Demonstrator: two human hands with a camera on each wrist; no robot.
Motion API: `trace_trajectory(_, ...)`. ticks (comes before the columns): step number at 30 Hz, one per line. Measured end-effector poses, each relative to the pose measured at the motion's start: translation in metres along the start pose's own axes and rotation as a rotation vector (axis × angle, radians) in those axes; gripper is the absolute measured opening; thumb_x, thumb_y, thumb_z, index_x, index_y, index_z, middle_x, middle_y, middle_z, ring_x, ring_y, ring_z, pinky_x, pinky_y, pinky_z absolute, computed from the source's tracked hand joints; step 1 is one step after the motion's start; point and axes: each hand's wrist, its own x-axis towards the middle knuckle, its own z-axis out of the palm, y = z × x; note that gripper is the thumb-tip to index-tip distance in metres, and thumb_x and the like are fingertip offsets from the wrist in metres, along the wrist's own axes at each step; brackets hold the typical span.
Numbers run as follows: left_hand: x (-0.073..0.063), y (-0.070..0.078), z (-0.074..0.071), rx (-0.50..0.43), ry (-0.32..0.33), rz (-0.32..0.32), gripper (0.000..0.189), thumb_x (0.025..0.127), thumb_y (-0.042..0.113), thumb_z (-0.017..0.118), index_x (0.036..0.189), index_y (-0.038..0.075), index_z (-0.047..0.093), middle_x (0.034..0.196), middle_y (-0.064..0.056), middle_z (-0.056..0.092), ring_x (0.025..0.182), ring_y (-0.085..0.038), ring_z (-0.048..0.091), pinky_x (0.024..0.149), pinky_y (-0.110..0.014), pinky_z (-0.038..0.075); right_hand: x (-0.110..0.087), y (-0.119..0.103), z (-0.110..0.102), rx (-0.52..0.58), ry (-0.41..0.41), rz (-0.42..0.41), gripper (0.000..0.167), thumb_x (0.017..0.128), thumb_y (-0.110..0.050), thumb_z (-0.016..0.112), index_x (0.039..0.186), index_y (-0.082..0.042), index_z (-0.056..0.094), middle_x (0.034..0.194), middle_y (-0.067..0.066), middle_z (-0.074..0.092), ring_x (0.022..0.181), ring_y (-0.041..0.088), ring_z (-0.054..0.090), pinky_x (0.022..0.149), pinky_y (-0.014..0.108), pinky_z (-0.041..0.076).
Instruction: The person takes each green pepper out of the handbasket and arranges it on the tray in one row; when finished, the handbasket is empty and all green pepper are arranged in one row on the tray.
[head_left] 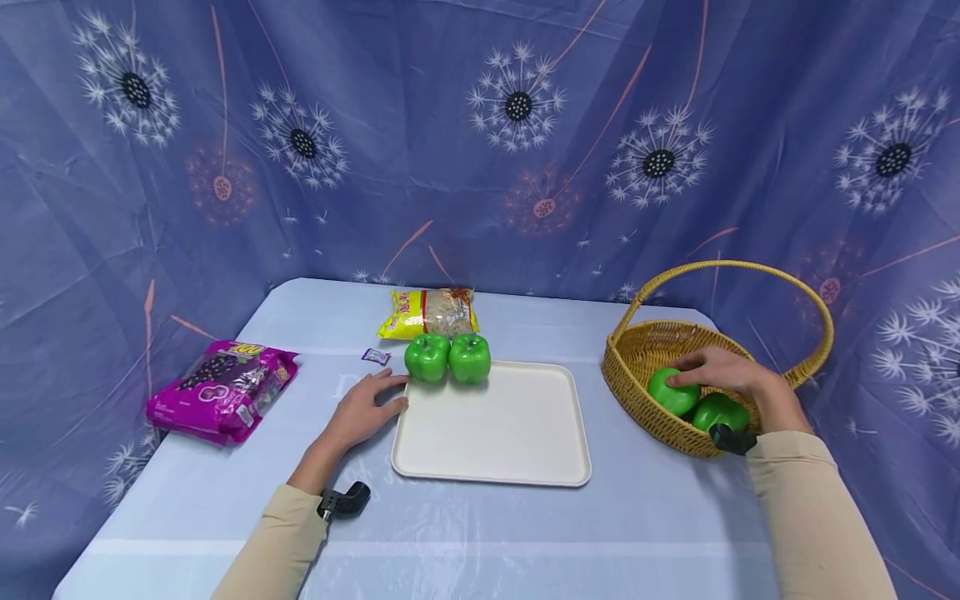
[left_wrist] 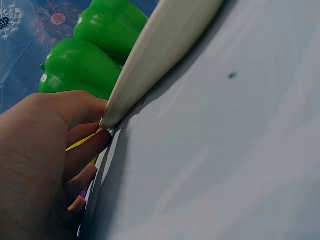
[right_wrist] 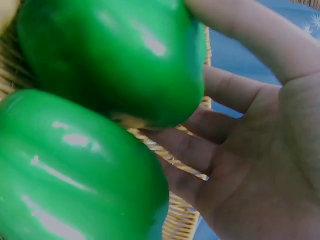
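Observation:
My right hand reaches into a wicker basket, thumb and fingers around a green bell pepper. In the right wrist view, the fingers pass behind that pepper. A second green bell pepper lies beside it, below the wrist. With relaxed fingers, my left hand touches the left rim of a cream rectangular tray. Two more green bell peppers, one left and one right, sit side by side at the tray's back left corner.
A yellow and clear food bag lies behind the tray. A small purple wrapped sweet is near my left fingertips. At the table's left edge lies a large purple snack bag. The basket's tall handle arches up at the right.

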Motion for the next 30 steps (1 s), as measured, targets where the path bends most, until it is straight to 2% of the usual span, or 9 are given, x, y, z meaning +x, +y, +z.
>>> trace_trajectory(3,-0.001,0.000,-0.001,-0.002,0.006,-0.011,0.044,0.091,0.037,0.064,0.132,0.021,0.061,0.147,-0.017,0.040,0.136,-0.045,0.027,0.105,-0.066,0.020,0.002,-0.004,0.001,-0.017,0.013,-0.020,0.064,0.089,-0.038,0.068,0.134,0.004,0.052,0.129,0.023,0.054,0.113,0.037,0.054,0.083,0.045,0.051)
trace_trajectory(8,-0.001,-0.001,0.001,-0.002,-0.006,-0.006,0.045,0.091,0.038,0.064,0.132,0.020,0.060,0.147,-0.017,0.040,0.136,-0.045,0.027,0.105,-0.066,0.020,0.003,-0.004,0.006,0.121,-0.039,0.011,0.064,0.088,-0.032,0.071,0.138,-0.001,0.047,0.131,0.023,0.047,0.102,0.030,0.058,0.077,0.041,0.053)
trace_trajectory(12,0.001,-0.001,0.002,-0.003,-0.009,0.009,0.044,0.091,0.039,0.063,0.132,0.022,0.061,0.147,-0.016,0.040,0.136,-0.044,0.027,0.106,-0.064,0.021,0.004,-0.001,0.007,0.154,-0.043,0.032,0.063,0.086,-0.031,0.072,0.137,-0.005,0.047,0.130,0.022,0.046,0.100,0.028,0.057,0.076,0.040,0.052)
trace_trajectory(17,0.000,-0.002,-0.001,0.000,0.010,-0.006,0.044,0.091,0.038,0.064,0.131,0.022,0.061,0.147,-0.016,0.041,0.136,-0.044,0.028,0.106,-0.065,0.021,0.008,-0.002,0.007,0.121,-0.024,-0.026,0.063,0.087,-0.032,0.072,0.138,-0.006,0.047,0.128,0.022,0.048,0.106,0.032,0.054,0.078,0.040,0.052)
trace_trajectory(23,0.001,-0.002,-0.001,-0.002,0.006,-0.001,0.044,0.091,0.037,0.064,0.131,0.022,0.061,0.147,-0.016,0.041,0.136,-0.043,0.028,0.106,-0.064,0.022,0.006,-0.006,0.005,-0.002,0.085,-0.105,0.064,0.086,-0.036,0.072,0.138,-0.006,0.049,0.133,0.021,0.047,0.116,0.040,0.047,0.083,0.051,0.048)
trace_trajectory(26,0.002,-0.002,-0.001,-0.003,0.005,-0.003,0.044,0.091,0.038,0.064,0.131,0.022,0.061,0.147,-0.016,0.040,0.136,-0.043,0.028,0.106,-0.064,0.021,0.006,-0.007,0.003,-0.050,0.124,-0.138,0.064,0.086,-0.038,0.072,0.137,-0.006,0.050,0.134,0.020,0.047,0.119,0.041,0.045,0.087,0.056,0.044)
trace_trajectory(30,0.002,-0.001,0.000,-0.003,0.002,-0.002,0.044,0.091,0.038,0.064,0.131,0.021,0.061,0.147,-0.016,0.040,0.136,-0.043,0.029,0.106,-0.064,0.022,0.006,-0.012,0.002,-0.059,0.153,-0.148,0.064,0.085,-0.039,0.073,0.136,-0.006,0.051,0.132,0.018,0.049,0.117,0.038,0.046,0.086,0.054,0.045)
